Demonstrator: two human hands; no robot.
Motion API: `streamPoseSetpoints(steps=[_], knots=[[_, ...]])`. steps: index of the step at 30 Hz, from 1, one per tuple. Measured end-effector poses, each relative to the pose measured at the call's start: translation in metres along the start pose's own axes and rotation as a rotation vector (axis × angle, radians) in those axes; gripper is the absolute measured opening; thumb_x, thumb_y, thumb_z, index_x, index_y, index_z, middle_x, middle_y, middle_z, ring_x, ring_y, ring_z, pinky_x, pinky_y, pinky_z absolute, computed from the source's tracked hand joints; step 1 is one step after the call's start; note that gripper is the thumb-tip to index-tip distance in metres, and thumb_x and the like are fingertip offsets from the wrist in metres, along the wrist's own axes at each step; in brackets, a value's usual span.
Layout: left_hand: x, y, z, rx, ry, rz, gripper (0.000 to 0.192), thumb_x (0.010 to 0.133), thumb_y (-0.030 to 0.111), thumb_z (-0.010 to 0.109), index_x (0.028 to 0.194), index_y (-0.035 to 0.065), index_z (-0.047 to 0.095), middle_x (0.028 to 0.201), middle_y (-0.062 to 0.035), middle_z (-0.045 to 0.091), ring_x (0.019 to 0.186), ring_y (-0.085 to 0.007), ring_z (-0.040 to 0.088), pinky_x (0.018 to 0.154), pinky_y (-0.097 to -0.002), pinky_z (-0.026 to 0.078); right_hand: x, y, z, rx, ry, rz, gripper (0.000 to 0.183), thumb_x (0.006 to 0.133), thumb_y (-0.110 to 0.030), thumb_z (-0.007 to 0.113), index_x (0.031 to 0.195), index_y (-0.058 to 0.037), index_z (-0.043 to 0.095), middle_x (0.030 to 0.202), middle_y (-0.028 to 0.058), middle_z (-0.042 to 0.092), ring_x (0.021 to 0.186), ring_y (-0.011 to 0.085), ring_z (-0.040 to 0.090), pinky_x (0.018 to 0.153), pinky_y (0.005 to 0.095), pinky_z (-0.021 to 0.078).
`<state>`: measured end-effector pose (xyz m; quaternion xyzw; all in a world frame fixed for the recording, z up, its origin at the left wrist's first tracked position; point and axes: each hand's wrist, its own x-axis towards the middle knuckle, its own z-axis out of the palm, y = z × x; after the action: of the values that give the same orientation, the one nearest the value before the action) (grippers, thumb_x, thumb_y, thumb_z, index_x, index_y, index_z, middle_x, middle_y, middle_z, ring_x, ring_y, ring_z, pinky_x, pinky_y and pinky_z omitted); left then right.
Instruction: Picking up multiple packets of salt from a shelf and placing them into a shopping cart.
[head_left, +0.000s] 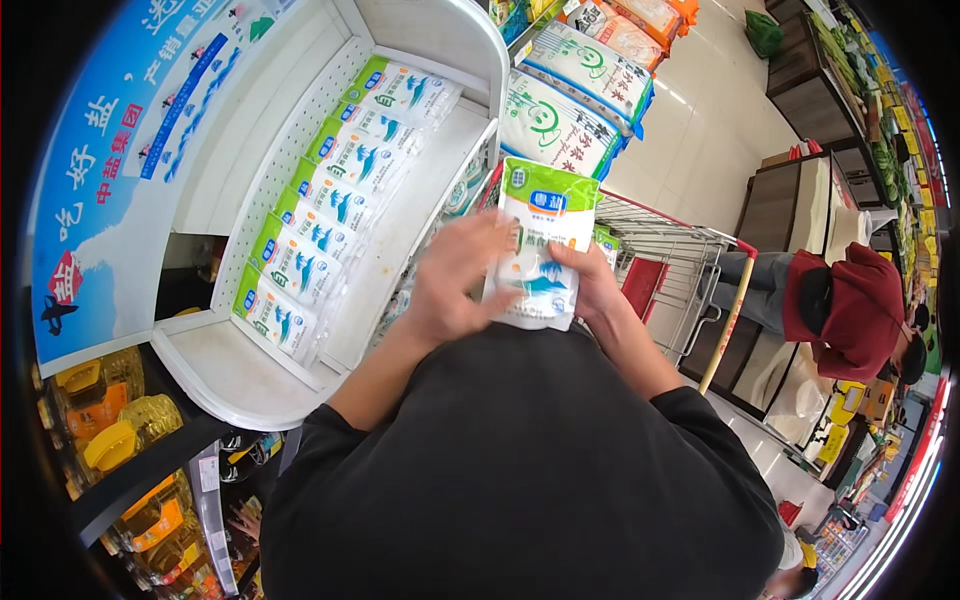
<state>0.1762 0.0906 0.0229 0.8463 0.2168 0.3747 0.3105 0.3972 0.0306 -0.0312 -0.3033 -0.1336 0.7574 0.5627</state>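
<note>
My right hand (590, 279) is shut on the right edge of a green-and-white plastic salt packet (551, 217), its thumb across the front. The packet stands roughly upright before my chest, its printed face towards me. My left hand (454, 281) is blurred, fingers and thumb apart, and overlaps the packet's left side; whether it touches is hard to tell. Several matching packets (292, 255) lean in an overlapping row along the back of a white display shelf (390, 247) to my left. A bare white strip of shelf runs in front of them.
A wire shopping cart (660, 232) with a yellowish handle (727, 322) stands at my right, close to my forearm. Rice bags (562, 124) are stacked ahead. Yellow oil bottles (135, 435) fill racks at lower left. A person in a red top (847, 311) stands beyond the cart.
</note>
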Motion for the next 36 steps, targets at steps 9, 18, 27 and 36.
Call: streamPoseSetpoints(steps=[9,18,27,36], knots=[[0.009,-0.035,0.035,-1.396,0.062,-0.852,0.042,0.093,0.007,0.076,0.131,-0.0003,0.061,0.119,-0.012,0.071,0.106,-0.0209,0.071,0.09,-0.035,0.059,-0.011,0.001,0.02,-0.214,-0.026,0.106,0.063,0.089,-0.014,0.08,0.143,-0.0005,0.05,0.127,0.0125,0.067,0.113,0.0231,0.068,0.098,0.0387,0.0559],[0.012,-0.026,0.038,-1.182,0.284,-0.912,0.035,0.09,0.003,0.079,0.123,-0.0027,0.066,0.115,-0.0132,0.074,0.1,-0.0221,0.073,0.084,-0.0361,0.061,-0.03,0.0,0.029,-0.858,0.199,0.038,0.051,0.092,-0.02,0.08,0.131,0.0057,0.06,0.118,0.0141,0.073,0.105,0.018,0.07,0.092,0.0343,0.0561],[0.003,-0.036,0.046,-1.54,0.186,-0.922,0.043,0.107,0.026,0.058,0.138,-0.0027,0.054,0.13,-0.0172,0.067,0.112,-0.026,0.07,0.095,-0.0391,0.059,-0.032,0.014,0.012,-0.661,0.169,-0.06,0.042,0.099,-0.017,0.072,0.131,0.007,0.06,0.116,0.0119,0.073,0.103,0.0148,0.069,0.089,0.0317,0.0557],[0.0,-0.039,0.05,-1.48,0.268,-0.91,0.032,0.1,0.013,0.07,0.128,-0.0005,0.062,0.12,-0.0124,0.072,0.104,-0.0211,0.072,0.089,-0.0365,0.06,-0.03,0.017,0.027,-0.762,0.173,-0.147,0.044,0.096,-0.017,0.076,0.129,0.0063,0.059,0.12,0.0153,0.071,0.105,0.0176,0.069,0.088,0.0328,0.057]])
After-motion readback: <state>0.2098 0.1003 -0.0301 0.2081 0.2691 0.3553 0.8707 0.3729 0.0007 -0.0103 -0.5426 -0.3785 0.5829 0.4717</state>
